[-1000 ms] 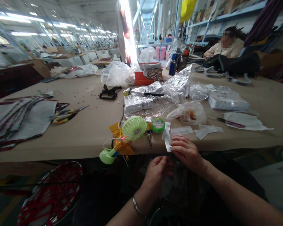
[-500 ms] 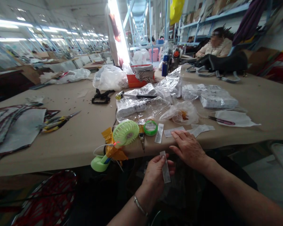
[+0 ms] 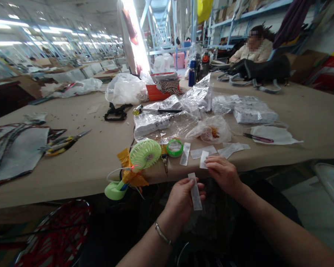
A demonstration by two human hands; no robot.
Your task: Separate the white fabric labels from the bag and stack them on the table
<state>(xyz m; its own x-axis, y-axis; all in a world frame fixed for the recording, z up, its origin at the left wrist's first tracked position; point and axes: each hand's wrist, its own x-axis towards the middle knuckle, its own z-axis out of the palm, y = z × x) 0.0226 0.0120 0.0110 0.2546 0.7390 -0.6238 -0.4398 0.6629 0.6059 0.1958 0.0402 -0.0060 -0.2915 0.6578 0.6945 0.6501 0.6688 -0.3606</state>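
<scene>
My left hand (image 3: 185,194) is closed on a narrow translucent strip (image 3: 195,193), pinched under the thumb just off the table's front edge. To its right, my right hand (image 3: 224,171) grips a small white strip (image 3: 204,159) by its right side, at the edge of the table. Behind that strip lies a printed, perforated-looking sheet (image 3: 202,152). Another translucent strip (image 3: 185,154) rests on the table, beside a round green-rimmed container (image 3: 174,147) with pale contents. More whitish strips (image 3: 233,149) lie beyond my right hand.
A green fan (image 3: 145,154) and a pointed tool with a metal tip (image 3: 165,163) stand at the table edge (image 3: 80,189). Clear plastic packets (image 3: 155,124), a hammer (image 3: 155,110), pliers (image 3: 62,144) and a tweezer-like tool (image 3: 258,138) lie around. A person (image 3: 253,48) sits across the table.
My right hand, flat over the printed sheet before, now has its fingers closed on a small white strip. My left hand keeps its strip. The view has shifted slightly.
</scene>
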